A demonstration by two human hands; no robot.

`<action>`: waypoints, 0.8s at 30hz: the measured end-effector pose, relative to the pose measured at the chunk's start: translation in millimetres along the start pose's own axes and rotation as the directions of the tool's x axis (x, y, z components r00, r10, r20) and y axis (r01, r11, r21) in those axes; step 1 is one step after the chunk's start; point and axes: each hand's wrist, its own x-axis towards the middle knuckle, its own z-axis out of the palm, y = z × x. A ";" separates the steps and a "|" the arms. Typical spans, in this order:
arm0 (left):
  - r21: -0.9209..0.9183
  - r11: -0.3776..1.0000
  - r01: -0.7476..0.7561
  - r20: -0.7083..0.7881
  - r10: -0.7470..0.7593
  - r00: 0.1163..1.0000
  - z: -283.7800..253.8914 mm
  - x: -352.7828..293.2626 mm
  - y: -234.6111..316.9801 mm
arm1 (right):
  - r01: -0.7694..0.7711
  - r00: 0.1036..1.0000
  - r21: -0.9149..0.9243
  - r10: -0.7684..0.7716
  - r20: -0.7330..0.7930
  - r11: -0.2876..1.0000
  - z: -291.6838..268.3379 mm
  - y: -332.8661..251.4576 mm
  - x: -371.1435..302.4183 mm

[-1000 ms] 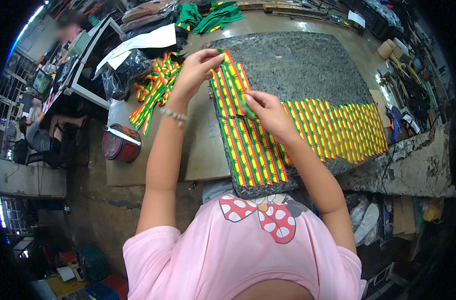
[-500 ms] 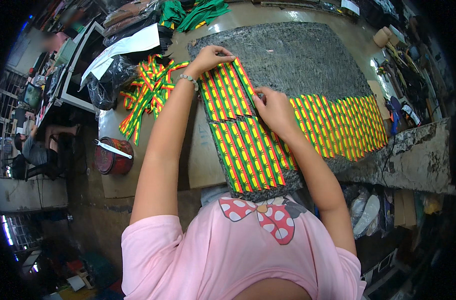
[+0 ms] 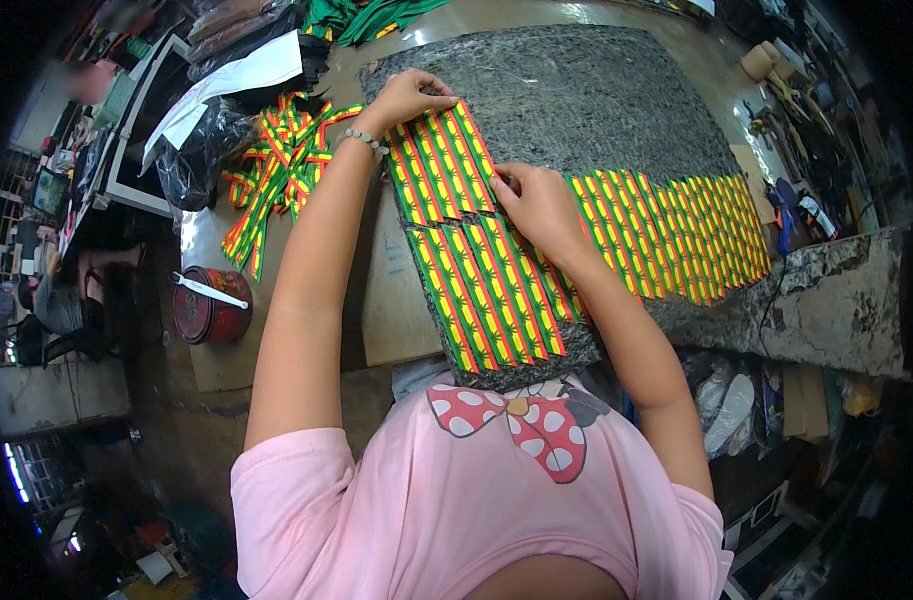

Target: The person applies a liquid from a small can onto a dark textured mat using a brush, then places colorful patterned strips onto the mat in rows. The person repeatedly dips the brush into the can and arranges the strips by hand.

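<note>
My left hand (image 3: 408,98), a beaded bracelet at its wrist, closes its fingertips on the far end of a red, yellow and green striped strap (image 3: 477,142) with a dark leaf print. At that strap's near end, the thumb and fingers of my right hand (image 3: 544,210) are pinched together. The strap lies against the right side of a row of matching straps (image 3: 423,172). A second row (image 3: 488,296) sits nearer to me, and a long block of such straps (image 3: 676,235) runs off to the right. All rest on a rough dark grey board (image 3: 586,100).
Left of the board lies a tangled heap of uncut-looking matching straps (image 3: 286,165). A dark red tin (image 3: 211,312) with a white-handled tool across its top stands nearer. Black plastic bags (image 3: 211,150) and white paper (image 3: 231,90) lie beyond. Tools (image 3: 791,205) line the right edge.
The strap between my hands has swung left from a slant, closing the gap to the row beside it. Both hands stay at its ends. The whole view has shifted slightly.
</note>
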 end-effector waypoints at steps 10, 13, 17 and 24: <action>0.069 0.996 -0.054 -0.036 0.056 0.998 5.5 3.9 -11.7 | -0.049 0.998 -0.028 0.050 0.028 0.998 0.4 -1.9 -0.1; 0.069 0.984 -0.162 -0.122 0.170 0.978 4.8 -0.7 -2.9 | -0.023 1.000 -0.047 0.024 0.006 0.999 -1.3 -5.0 0.2; 0.270 0.832 -0.485 -0.463 0.553 0.693 -23.0 -41.2 32.3 | -0.048 0.998 -0.065 0.050 0.030 0.997 -13.5 -14.4 0.4; 0.151 0.979 0.136 -0.669 0.000 0.743 -44.8 -238.2 51.4 | 0.012 0.999 0.086 -0.007 -0.053 0.996 -42.9 -41.9 -4.0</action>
